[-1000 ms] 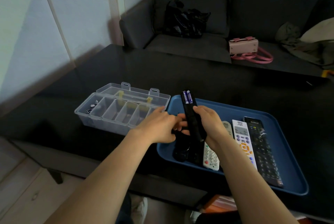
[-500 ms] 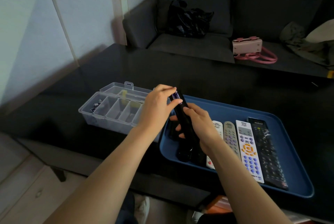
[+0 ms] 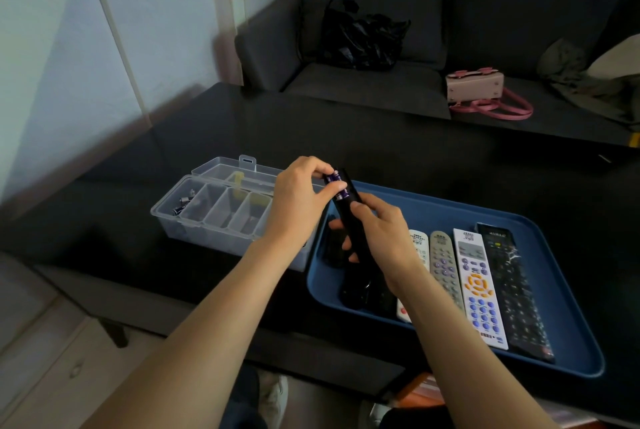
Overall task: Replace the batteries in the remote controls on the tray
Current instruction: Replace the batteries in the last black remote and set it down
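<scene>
On the dark tabletop (image 3: 381, 137) before the sofa, the left hand (image 3: 298, 200) has risen since a second ago from the black remote's (image 3: 353, 220) middle to its far end, pinching the purple batteries (image 3: 337, 186). The right hand (image 3: 384, 238) grips it above the blue tray (image 3: 554, 255).

One blue tray (image 3: 568, 364); one clear compartment box (image 3: 194, 226); two purple batteries (image 3: 337, 186); one pink handbag (image 3: 474, 87).

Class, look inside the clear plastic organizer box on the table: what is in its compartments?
In the clear organizer box, the leftmost compartment holds a few small batteries. The next compartments look empty. The left hand and forearm cover the rightmost part, so that cannot be seen.
</scene>
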